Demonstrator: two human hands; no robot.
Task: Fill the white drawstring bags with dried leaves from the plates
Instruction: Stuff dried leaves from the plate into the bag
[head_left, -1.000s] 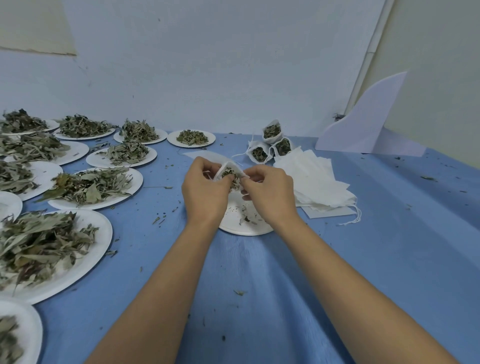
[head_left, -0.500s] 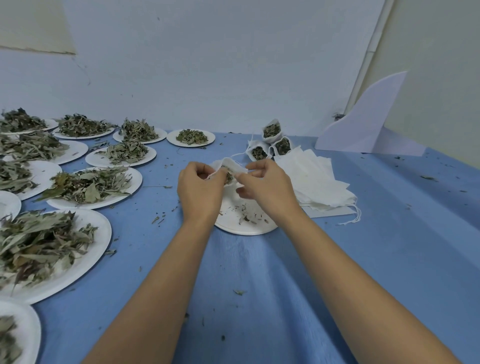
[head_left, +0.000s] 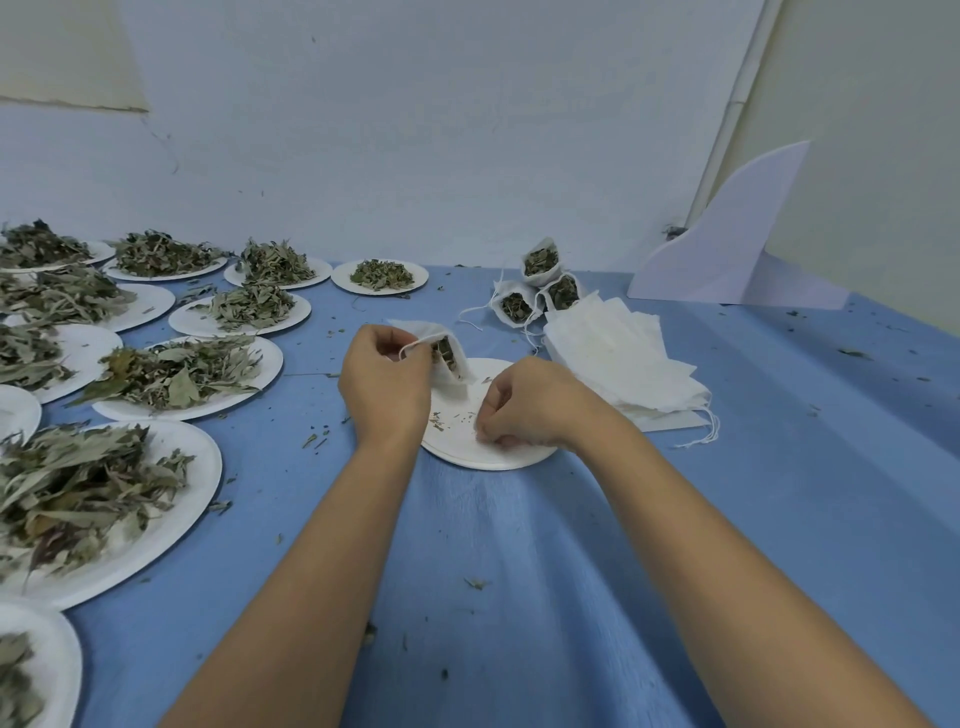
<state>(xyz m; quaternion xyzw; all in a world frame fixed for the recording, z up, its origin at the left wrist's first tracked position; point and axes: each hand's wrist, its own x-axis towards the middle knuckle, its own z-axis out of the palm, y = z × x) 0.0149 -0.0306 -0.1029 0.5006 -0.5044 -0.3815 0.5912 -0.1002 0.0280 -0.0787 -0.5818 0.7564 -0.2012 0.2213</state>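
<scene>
My left hand pinches the rim of a white drawstring bag, holding it open above a nearly bare white plate. Dried leaves show inside the bag. My right hand is down on that plate with its fingertips curled together over leaf crumbs; what they pinch is too small to tell. Three filled bags stand at the back of the table. A stack of flat white bags lies just right of the plate.
Several white plates heaped with dried leaves cover the left side of the blue tablecloth. A white foam board piece leans at the back right by the wall. Leaf crumbs are scattered across the cloth.
My right hand has left the bag's mouth and dropped down to the plate. My left hand now holds the bag alone.
</scene>
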